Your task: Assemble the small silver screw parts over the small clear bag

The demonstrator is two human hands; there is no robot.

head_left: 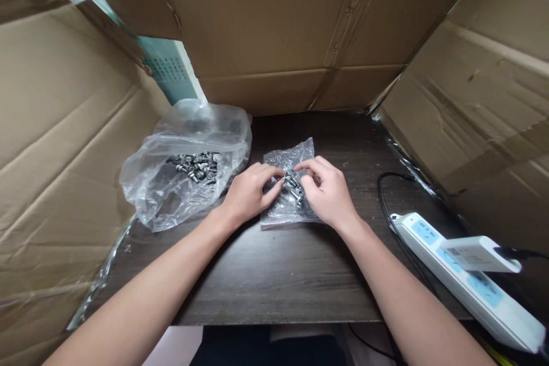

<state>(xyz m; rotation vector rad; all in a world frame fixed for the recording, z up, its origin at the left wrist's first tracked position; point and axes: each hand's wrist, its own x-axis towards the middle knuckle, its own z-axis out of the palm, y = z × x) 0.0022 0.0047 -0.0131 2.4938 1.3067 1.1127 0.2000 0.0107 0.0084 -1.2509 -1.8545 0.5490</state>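
Bolts [295,196] on clear bag [281,157], left grip [247,191] pinching one bolt [286,177], right grip [329,191] slightly spread beside them

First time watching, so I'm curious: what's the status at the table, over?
Left hand and right hand at small metal bolts. In or on small clear bag, can't tell which. Nothing seen blocking either hand; power strip off right.

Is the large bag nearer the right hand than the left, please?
No, the large bag lies beside the left hand, farther from the right hand.
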